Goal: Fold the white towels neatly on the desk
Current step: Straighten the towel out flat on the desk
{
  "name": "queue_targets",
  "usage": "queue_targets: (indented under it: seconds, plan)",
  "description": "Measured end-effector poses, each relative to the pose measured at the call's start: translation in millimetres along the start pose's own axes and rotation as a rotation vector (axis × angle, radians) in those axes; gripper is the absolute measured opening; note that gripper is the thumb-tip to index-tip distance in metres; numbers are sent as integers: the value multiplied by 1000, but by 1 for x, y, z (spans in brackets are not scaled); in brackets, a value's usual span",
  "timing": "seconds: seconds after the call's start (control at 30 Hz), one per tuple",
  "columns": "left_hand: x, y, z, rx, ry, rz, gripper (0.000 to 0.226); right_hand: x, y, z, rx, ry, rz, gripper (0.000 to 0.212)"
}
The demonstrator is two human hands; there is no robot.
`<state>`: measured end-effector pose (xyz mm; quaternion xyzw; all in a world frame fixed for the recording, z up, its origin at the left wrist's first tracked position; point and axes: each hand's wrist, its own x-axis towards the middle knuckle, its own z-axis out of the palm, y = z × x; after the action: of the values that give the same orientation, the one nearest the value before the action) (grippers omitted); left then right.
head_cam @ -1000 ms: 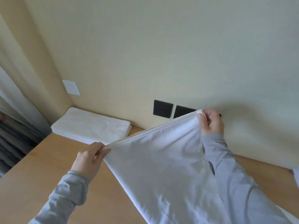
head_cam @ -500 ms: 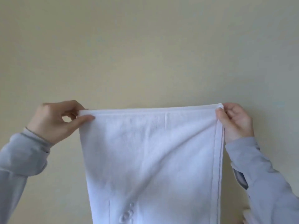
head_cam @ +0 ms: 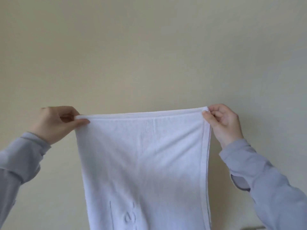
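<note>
A white towel [head_cam: 142, 160] hangs stretched in the air in front of a plain wall, its top edge level and its lower part running out of the bottom of the view. My left hand [head_cam: 54, 123] pinches the top left corner between thumb and fingers. At the top right corner, my right hand [head_cam: 222, 122] pinches the hem the same way. An embossed mark shows low on the cloth. The desk and the other towels are out of view.
A bare cream wall [head_cam: 152, 55] fills the view behind the towel. Grey sleeves cover both forearms at the lower left and lower right.
The towel has come up off the desk and now hangs spread between both hands. The view tilted up, so the desk, the folded stack and the wall sockets have dropped out of sight.
</note>
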<state>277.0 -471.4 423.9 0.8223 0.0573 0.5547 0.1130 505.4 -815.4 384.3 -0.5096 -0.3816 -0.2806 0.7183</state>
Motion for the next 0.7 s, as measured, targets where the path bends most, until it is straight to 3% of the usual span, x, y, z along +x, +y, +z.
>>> queue_targets:
  seconds: [0.17, 0.3, 0.43, 0.53, 0.7]
  plan:
    - [4, 19, 11, -364, -85, -111, 13, -3, 0, -14, 126, 72, 117, 16]
    - [0, 33, 19, -569, -33, -181, 14, -7, 0, -26, 191, 73, 210, 10]
    - [7, 50, 18, -636, -45, -279, 29, -4, -11, -34, 245, 102, 226, 11]
    - [11, 61, 12, -714, 59, -180, 23, 3, -22, -45, 334, 163, 103, 15]
    - [-4, 69, 32, -597, 159, -154, 23, 4, -27, -48, 170, 179, 80, 19]
